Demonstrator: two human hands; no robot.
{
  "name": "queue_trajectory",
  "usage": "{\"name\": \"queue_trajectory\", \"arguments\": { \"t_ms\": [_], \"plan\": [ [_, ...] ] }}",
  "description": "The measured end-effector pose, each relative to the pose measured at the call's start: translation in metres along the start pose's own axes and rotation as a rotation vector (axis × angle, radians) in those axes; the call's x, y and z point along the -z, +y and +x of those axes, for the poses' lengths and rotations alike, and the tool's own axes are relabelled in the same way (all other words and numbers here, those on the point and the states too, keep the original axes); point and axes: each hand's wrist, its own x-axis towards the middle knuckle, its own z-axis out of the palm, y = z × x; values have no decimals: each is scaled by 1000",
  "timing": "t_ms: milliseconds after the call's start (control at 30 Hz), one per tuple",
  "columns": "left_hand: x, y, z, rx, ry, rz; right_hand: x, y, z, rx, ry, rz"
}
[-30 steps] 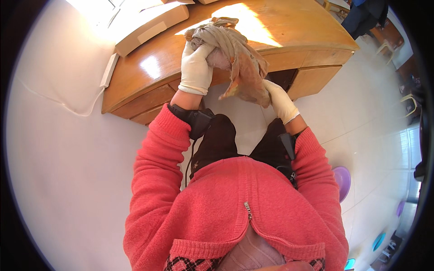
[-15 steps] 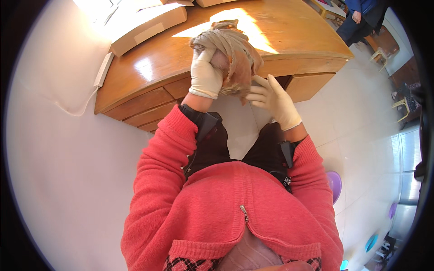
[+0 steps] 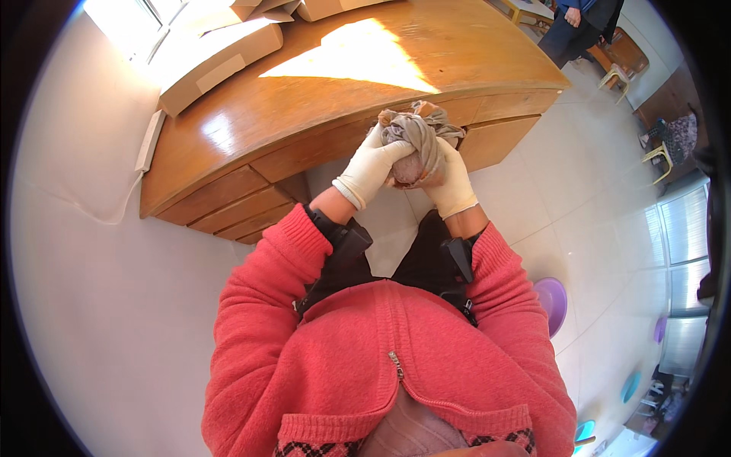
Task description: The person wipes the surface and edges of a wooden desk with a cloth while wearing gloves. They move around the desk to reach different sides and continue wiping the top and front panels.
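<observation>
A bunched cloth (image 3: 417, 145), grey-brown with rust-coloured patches, is held up in front of the desk's near edge. My left hand (image 3: 371, 169), in a cream glove, grips its left side with the thumb over the front. Against its right side is my right hand (image 3: 454, 181), gloved alike, the fingers wrapped round the back and partly hidden. A rounded greyish part shows at the bottom of the bundle; I cannot tell if it is cloth or something inside.
The wooden desk (image 3: 304, 103) with drawers spans the far side. Cardboard boxes (image 3: 221, 68) stand at its back left, near a white power strip (image 3: 150, 141). Purple basin (image 3: 551, 306) on the floor at right. Another person (image 3: 576, 27) is at the far right.
My right hand has come in and closed on the cloth, which hung from my left hand before. The cloth is now gathered tighter, lower and slightly further right.
</observation>
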Motion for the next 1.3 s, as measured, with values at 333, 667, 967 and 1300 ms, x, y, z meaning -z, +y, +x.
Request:
{"name": "queue_trajectory", "arguments": {
  "t_ms": [333,667,967,1300],
  "plan": [
    [104,40,33,-466,235,569,39,-55,91,-205,211,706],
    [294,78,44,-434,896,1180,40,-27,235,-195,321,-1061],
    [292,71,51,-463,832,1439,-27,-32,210,174,84,-1540],
    [285,75,45,-380,806,1428,-41,-32,196,12,316,-1453]
  ]
}}
